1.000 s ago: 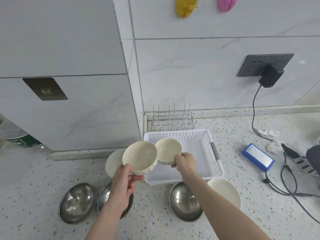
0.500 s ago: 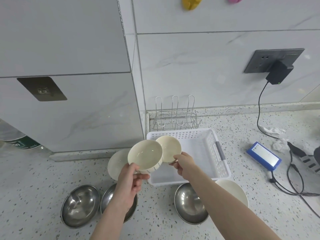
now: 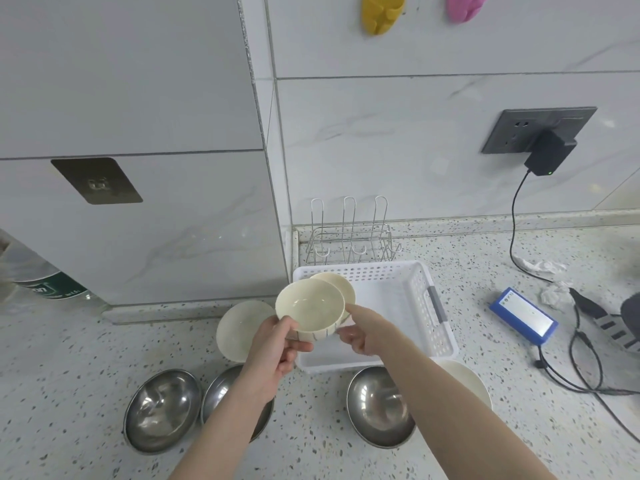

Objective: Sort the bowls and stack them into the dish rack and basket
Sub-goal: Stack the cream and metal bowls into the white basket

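Note:
My left hand [image 3: 277, 344] grips a cream bowl with dark stripes [image 3: 309, 309] by its near rim, held above the front left corner of the white plastic basket [image 3: 420, 306]. My right hand [image 3: 363, 332] holds a second cream bowl [image 3: 341, 289] just behind and partly under the first; the two bowls overlap. The wire dish rack [image 3: 349, 237] stands behind the basket against the wall. Another cream bowl [image 3: 239, 329] sits left of the basket, and one more [image 3: 467, 382] lies at its front right. Three steel bowls [image 3: 161, 410], [image 3: 221, 396], [image 3: 379, 407] stand on the counter in front.
A blue device [image 3: 523, 315] with cables [image 3: 581, 358] lies right of the basket, near crumpled tissue [image 3: 550, 292]. A black charger [image 3: 547, 152] hangs from the wall socket. A green-labelled bottle [image 3: 38, 275] stands at the far left. The tiled column juts out on the left.
Both hands have brought the two cream bowls closer together; the left bowl now overlaps the right one over the basket's front left corner.

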The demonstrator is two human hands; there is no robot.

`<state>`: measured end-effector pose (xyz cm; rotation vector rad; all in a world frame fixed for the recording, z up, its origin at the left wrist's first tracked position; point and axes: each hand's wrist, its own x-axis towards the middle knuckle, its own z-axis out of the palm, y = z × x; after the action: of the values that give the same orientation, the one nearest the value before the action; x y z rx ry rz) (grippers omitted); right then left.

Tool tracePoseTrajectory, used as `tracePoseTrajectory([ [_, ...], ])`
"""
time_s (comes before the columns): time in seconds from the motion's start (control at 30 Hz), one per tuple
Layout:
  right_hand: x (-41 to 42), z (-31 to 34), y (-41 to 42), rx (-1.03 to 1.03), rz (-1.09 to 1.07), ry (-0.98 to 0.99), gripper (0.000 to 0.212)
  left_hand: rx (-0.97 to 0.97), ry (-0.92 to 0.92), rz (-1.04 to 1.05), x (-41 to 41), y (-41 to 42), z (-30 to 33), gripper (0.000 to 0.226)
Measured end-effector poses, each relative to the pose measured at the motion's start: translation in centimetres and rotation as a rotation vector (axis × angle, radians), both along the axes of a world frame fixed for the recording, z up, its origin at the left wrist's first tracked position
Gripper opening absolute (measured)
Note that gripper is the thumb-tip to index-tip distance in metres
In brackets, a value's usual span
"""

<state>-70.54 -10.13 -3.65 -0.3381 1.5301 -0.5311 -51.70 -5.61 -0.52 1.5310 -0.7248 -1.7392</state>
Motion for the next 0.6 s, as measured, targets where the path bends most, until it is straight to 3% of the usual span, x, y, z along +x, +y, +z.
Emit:
tracePoseTrajectory([
  [0.13,-1.4,1.6,0.9,-0.211,0.041,0.284,0.041,-0.016,-0.064,-0.014,-1.1,-0.8,0.2,0.022],
  [0.37,-1.9,4.4,3.1,-0.533,0.031,0.223,0.024,-0.092,-0.102,-0.069,-2.6,-2.3,1.0,0.025],
  [0.6,-1.5,4.1,2.4,-0.560,0.134,0.286,0.032,-0.093,-0.132,-0.162,-2.3,-3.5,1.3,0.032],
])
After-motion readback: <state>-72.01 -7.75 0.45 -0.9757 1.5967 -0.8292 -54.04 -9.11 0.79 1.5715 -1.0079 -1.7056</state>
